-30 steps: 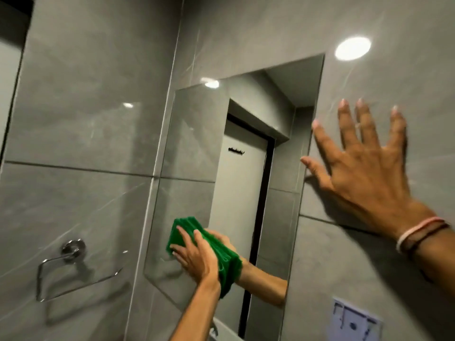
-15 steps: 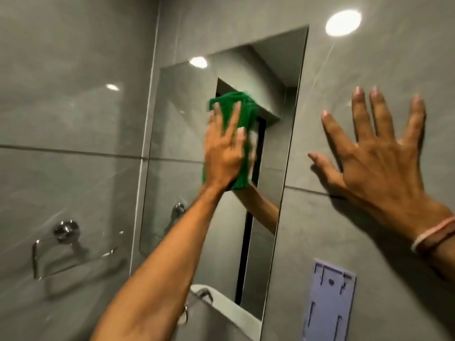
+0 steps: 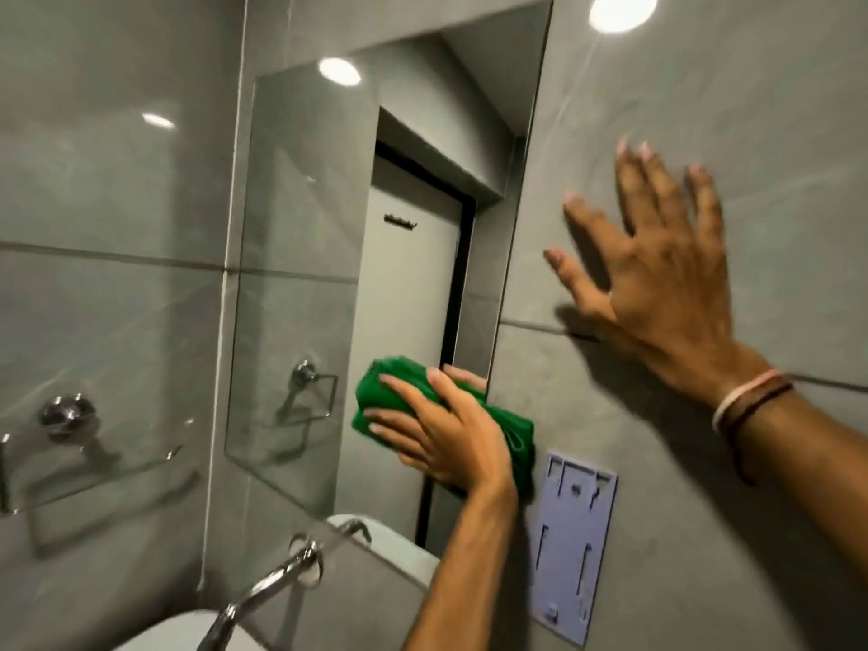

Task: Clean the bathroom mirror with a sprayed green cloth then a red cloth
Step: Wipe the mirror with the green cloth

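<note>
A tall frameless mirror (image 3: pixel 300 256) hangs on the grey tiled wall. My left hand (image 3: pixel 441 439) presses a folded green cloth (image 3: pixel 512 434) flat against the mirror's lower right edge, and the cloth overlaps onto the tile beside it. My right hand (image 3: pixel 657 284) rests flat on the wall to the right of the mirror with its fingers spread and nothing in it. The wrist wears thin bands. No red cloth is in view.
A chrome towel ring (image 3: pixel 65 415) is fixed to the left wall. A chrome tap (image 3: pixel 282 575) juts out over a white basin (image 3: pixel 178 631) below the mirror. A pale purple plastic wall bracket (image 3: pixel 573 542) sits just right of the cloth.
My left hand has swept the green cloth from the mirror's lower left up to its upper middle, then down to the lower right edge. My right hand has stayed on the wall.
</note>
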